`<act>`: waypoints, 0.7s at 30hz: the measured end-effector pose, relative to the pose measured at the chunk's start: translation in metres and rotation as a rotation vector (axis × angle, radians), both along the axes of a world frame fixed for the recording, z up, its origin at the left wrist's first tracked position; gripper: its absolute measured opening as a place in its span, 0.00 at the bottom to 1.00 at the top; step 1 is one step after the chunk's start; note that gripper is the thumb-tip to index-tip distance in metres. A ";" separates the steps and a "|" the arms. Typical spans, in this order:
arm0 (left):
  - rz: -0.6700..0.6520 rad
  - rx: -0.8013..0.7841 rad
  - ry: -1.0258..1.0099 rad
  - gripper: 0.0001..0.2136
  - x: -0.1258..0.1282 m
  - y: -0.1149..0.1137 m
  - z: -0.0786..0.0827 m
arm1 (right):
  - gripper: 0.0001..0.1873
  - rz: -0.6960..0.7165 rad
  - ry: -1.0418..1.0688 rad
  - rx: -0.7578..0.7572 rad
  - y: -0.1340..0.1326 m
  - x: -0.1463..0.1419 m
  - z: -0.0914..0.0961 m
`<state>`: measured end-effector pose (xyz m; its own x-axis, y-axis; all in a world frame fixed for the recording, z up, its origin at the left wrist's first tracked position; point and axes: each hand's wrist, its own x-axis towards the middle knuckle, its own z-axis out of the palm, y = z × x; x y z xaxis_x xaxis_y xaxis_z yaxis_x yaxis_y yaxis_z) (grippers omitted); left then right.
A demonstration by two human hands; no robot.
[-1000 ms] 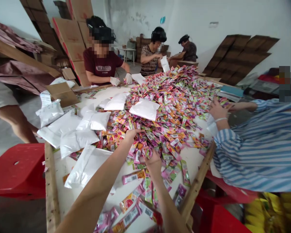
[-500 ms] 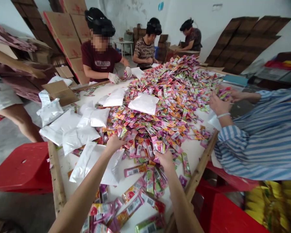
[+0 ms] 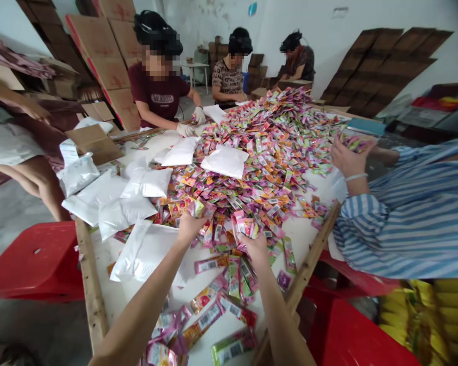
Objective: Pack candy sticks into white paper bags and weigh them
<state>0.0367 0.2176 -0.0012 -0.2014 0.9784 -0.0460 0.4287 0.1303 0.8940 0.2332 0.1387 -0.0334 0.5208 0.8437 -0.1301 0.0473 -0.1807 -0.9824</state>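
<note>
A big heap of small colourful sachets (image 3: 275, 147) covers a white table (image 3: 305, 236). My left hand (image 3: 189, 223) is closed round a few sachets (image 3: 197, 207) at the near edge of the heap. My right hand (image 3: 254, 244) is closed on a small bundle of sachets (image 3: 244, 226) just to its right. Loose sachets (image 3: 213, 315) lie scattered on the table below my forearms. A flat white pouch (image 3: 145, 249) lies under my left forearm.
Filled white pouches (image 3: 110, 198) are stacked at the table's left. A person in a striped shirt (image 3: 412, 213) works at the right, holding sachets. Three more people sit at the far side. Red stools (image 3: 34, 259) stand at left and lower right; cardboard boxes (image 3: 110, 56) lean behind.
Both my hands pulled back from the heap toward me, each now raised and closed on sachets. The person at right lifted a handful of sachets.
</note>
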 end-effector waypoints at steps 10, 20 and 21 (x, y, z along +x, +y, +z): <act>0.005 0.010 0.053 0.14 0.019 -0.003 -0.013 | 0.19 -0.016 0.316 0.045 -0.014 -0.014 0.015; -0.089 0.147 -0.153 0.11 0.019 -0.055 0.014 | 0.19 -0.001 0.363 0.067 -0.036 -0.012 0.028; -0.124 0.134 -0.257 0.10 0.020 -0.069 0.017 | 0.17 0.032 0.373 0.065 -0.038 -0.019 0.033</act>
<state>0.0570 0.1484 0.0162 -0.0788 0.9956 0.0506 0.1914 -0.0347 0.9809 0.2144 0.1004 -0.0008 0.4209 0.8717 -0.2512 -0.3108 -0.1216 -0.9427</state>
